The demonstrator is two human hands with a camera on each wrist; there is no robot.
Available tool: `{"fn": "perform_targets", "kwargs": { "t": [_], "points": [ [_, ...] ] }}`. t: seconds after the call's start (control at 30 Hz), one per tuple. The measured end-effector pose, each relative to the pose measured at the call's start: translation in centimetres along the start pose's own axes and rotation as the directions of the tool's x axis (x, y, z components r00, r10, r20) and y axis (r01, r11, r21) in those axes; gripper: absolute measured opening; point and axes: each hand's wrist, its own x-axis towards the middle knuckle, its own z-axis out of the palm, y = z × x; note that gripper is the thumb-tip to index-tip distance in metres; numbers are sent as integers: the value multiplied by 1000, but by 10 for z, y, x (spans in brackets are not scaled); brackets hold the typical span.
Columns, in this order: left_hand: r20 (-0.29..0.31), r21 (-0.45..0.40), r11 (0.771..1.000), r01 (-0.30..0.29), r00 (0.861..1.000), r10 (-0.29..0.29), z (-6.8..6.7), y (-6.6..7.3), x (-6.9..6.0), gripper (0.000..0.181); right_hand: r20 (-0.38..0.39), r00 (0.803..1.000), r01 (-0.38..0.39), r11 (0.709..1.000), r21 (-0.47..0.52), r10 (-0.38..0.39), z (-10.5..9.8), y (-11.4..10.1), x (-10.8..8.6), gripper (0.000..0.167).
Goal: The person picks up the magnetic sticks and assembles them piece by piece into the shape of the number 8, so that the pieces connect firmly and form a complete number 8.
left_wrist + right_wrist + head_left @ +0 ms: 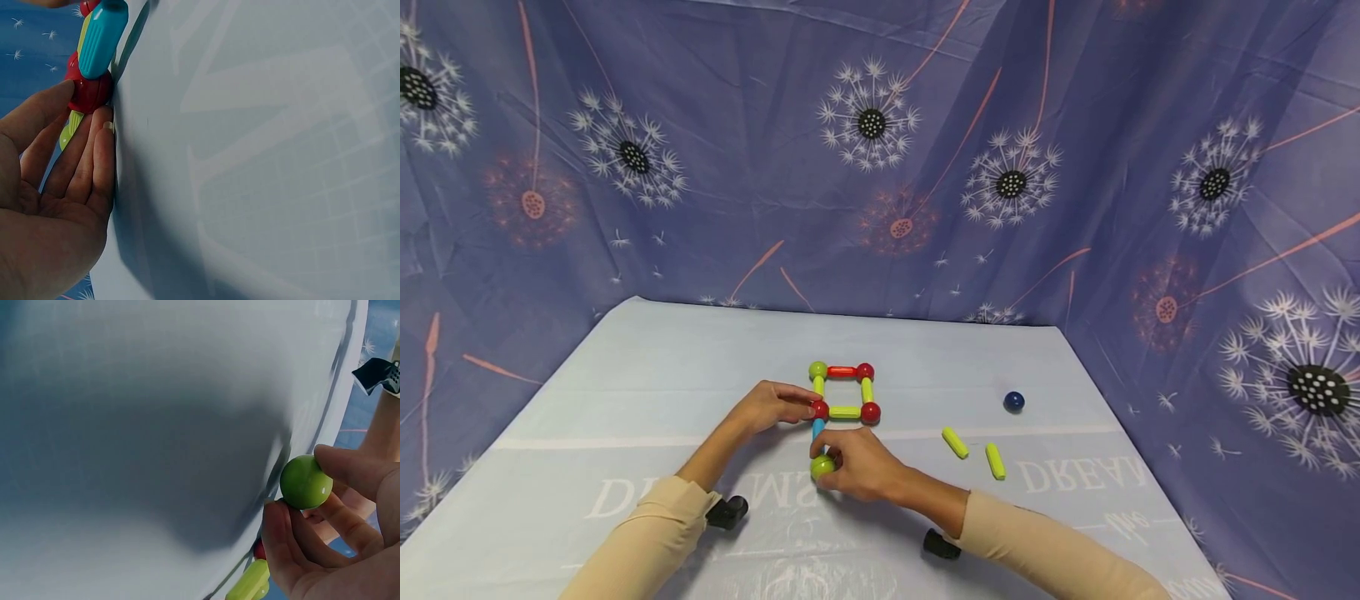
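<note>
Your left hand [773,406] pinches a glossy red ball [820,410] nearer the table's [940,350] far edge, your right hand [867,467] a glossy lime-green ball [822,467], probably light, slippery; hold its middle.

We hold both forearms [936,502] forward, angled inward — left hand [772,406] farther out, pinching; right hand [865,467] closer in, thumb [351,467] and fingers [279,539] curled — gripping.

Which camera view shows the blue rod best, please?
The left wrist view: the blue rod appears large, its grooves clear. The head view shows it small and partly hidden by the right hand; the right wrist view does not show it.
</note>
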Motion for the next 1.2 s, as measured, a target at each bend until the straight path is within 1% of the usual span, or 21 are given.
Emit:
{"fn": "perform_targets", "kwargs": {
  "t": [0.2, 0.33, 0.43, 0.57, 0.63, 0.67, 0.8, 1.2],
  "points": [
    [2, 6, 1000, 1, 1000, -1, 0, 0, 0, 32, 5, 1000, 5, 999, -36, -5, 2, 1, 3, 25],
    [3, -4, 1000, 8, 1000, -8, 0, -1, 1, 32, 6, 1000, -1, 999, -40, 2, 2, 0, 5, 25],
    [9, -1, 1000, -5, 1000, 5, 0, -1, 1, 33, -1, 1000, 6, 999, -50, -6, 2, 0, 5, 26],
    [9, 1, 1000, -7, 1000, 7, 0, -1, 0, 32, -20, 1000, 21, 997, -71, -22, 2, 0, 7, 26],
    [8, -4, 1000, 3, 1000, -3, 0, 0, 0, 32, -25, 999, 23, 997, -76, -25, 2, 1, 8, 26],
    [6, -10, 1000, 14, 1000, -14, 0, 0, 0, 32, -27, 999, 25, 997, -77, -27, 2, 1, 8, 26],
    [6, -18, 1000, 21, 1000, -21, 0, 1, 0, 32, -31, 999, 28, 997, -76, -31, 2, 2, 9, 27],
    [-18, -23, 999, 30, 999, -30, 3, 3, 0, 33, -44, 999, 19, 997, -69, -22, 1, 4, 9, 28]
  ]
}}
